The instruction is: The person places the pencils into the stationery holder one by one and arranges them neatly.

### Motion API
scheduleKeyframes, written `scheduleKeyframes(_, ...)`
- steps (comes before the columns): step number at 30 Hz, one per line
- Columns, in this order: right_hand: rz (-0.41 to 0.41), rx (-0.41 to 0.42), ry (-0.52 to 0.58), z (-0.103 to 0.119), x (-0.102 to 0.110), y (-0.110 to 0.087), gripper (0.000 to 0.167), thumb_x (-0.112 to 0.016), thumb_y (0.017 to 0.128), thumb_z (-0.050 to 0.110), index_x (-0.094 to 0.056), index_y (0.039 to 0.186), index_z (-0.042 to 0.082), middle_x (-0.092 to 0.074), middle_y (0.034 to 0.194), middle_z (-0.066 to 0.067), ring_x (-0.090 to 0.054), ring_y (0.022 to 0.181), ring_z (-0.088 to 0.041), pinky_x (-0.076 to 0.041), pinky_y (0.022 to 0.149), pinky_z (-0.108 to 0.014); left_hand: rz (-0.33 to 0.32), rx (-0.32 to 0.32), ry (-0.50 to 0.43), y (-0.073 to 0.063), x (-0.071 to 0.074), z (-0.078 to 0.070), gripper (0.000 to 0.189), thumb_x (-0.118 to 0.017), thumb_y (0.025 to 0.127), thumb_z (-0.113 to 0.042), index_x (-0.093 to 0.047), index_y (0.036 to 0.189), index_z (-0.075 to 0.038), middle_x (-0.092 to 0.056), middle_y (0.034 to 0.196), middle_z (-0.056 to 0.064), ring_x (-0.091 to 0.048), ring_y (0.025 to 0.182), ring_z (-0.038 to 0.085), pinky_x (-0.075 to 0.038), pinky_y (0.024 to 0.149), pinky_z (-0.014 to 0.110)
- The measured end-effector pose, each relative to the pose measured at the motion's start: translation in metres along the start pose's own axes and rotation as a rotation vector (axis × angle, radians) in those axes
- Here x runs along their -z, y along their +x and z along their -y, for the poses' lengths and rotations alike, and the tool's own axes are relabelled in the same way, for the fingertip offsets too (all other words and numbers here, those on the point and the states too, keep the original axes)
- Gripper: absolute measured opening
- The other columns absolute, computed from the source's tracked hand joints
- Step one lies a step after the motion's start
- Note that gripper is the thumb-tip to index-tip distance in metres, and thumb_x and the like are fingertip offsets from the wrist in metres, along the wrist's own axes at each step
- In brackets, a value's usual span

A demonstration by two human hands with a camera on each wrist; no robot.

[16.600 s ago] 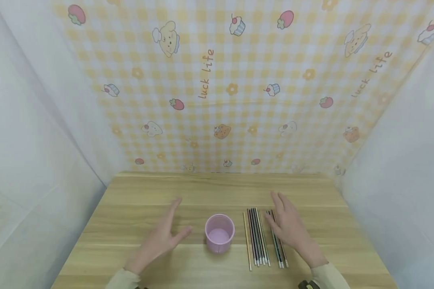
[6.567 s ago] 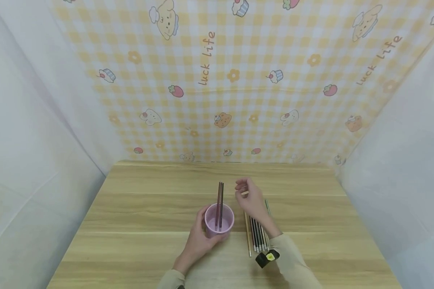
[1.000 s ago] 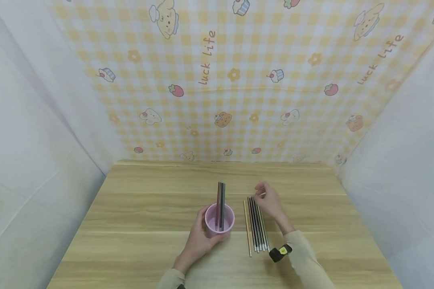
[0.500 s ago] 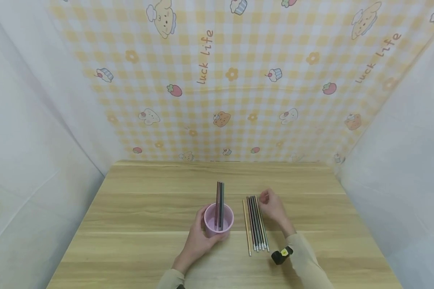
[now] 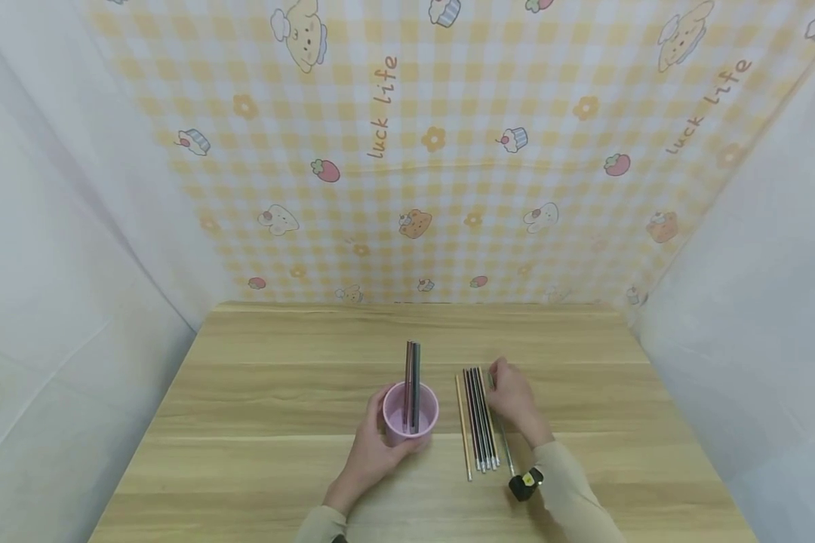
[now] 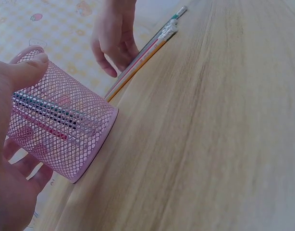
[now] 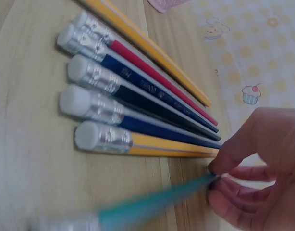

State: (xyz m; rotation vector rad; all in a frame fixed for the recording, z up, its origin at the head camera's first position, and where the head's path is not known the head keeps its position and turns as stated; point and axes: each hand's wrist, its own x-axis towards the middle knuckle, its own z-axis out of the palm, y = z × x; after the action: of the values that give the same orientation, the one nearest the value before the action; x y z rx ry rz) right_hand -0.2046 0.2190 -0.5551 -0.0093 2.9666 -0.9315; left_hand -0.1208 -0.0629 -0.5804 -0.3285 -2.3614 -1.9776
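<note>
Checked yellow-and-white cloth point(image 5: 478, 98) hangs behind the wooden table point(image 5: 278, 377) where you work. One pink mesh cup point(image 6: 73, 91) stands near the middle of the table's width, and your left hand point(image 5: 370, 445) grasps it, thumb across the near side. Several pencils lean inside, red and dark ones point(image 5: 416, 377); you cannot count them surely through the mesh.

Your right hand point(image 5: 516, 396) pinches one green pencil point(image 7: 152, 204) near its far end, the other end pointing back toward you; whether it touches the table is hard to tell. Between cup and right hand lie six more: one lone yellow pencil point(image 5: 463, 426) nearest the cup, then a close row of five pencils point(image 7: 157, 108), namely one red, two navy, one very dark and one yellow, their white erasers facing you.

You have a narrow gap between cup and lone pencil, and another between that pencil and the row. Both side edges of the table lie well apart from your hands, and wood stretches beyond the pencils to the far edge.

Two white side walls point(image 5: 754, 317) flank you, and the cloth reads "luck life" twice among cupcakes and strawberries.
</note>
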Motion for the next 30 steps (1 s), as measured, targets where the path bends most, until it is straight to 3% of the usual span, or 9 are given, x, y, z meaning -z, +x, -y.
scheduleKeyframes(4, -0.001, -0.001, -0.070, 0.001, 0.000, 0.000, 0.043, -0.067, 0.070, -0.004, -0.054, 0.111, -0.005, -0.059, 0.086, -0.012, -0.054, 0.070, -0.023, -0.048, 0.057, -0.031, 0.002, -0.004, 0.005, 0.000, 0.000, 0.000, 0.102, -0.095, 0.067, -0.016, -0.037, 0.150, -0.031, -0.054, 0.145, -0.001, -0.054, 0.131, 0.025, -0.045, 0.110, 0.055)
scheduleKeyframes(12, 0.033, -0.034, -0.068, -0.002, 0.007, -0.001, 0.045, -0.069, 0.072, 0.000, -0.054, 0.114, -0.005, -0.063, 0.095, -0.019, -0.056, 0.073, -0.026, -0.050, 0.059, -0.033, 0.006, 0.002, 0.012, -0.001, 0.000, -0.002, 0.102, -0.094, 0.067, -0.013, -0.037, 0.151, -0.027, -0.054, 0.145, 0.000, -0.054, 0.130, 0.024, -0.045, 0.110, 0.054)
scheduleKeyframes(19, 0.059, -0.068, 0.045, -0.008, 0.015, 0.002, 0.050, -0.071, 0.078, 0.003, -0.052, 0.123, -0.006, -0.066, 0.104, -0.024, -0.062, 0.078, -0.027, -0.054, 0.062, -0.033, 0.014, -0.006, 0.017, -0.001, 0.001, -0.001, 0.102, -0.094, 0.068, -0.014, -0.036, 0.151, -0.027, -0.053, 0.145, 0.000, -0.053, 0.131, 0.024, -0.046, 0.110, 0.053)
scheduleKeyframes(30, -0.046, -0.001, 0.227, 0.004, 0.044, 0.005, 0.041, -0.065, 0.091, 0.004, -0.052, 0.129, -0.005, -0.064, 0.107, -0.025, -0.068, 0.096, -0.038, -0.060, 0.071, -0.038, 0.017, -0.008, 0.000, 0.000, 0.002, -0.001, 0.102, -0.094, 0.068, -0.016, -0.037, 0.151, -0.025, -0.052, 0.147, -0.001, -0.052, 0.133, 0.024, -0.041, 0.114, 0.056)
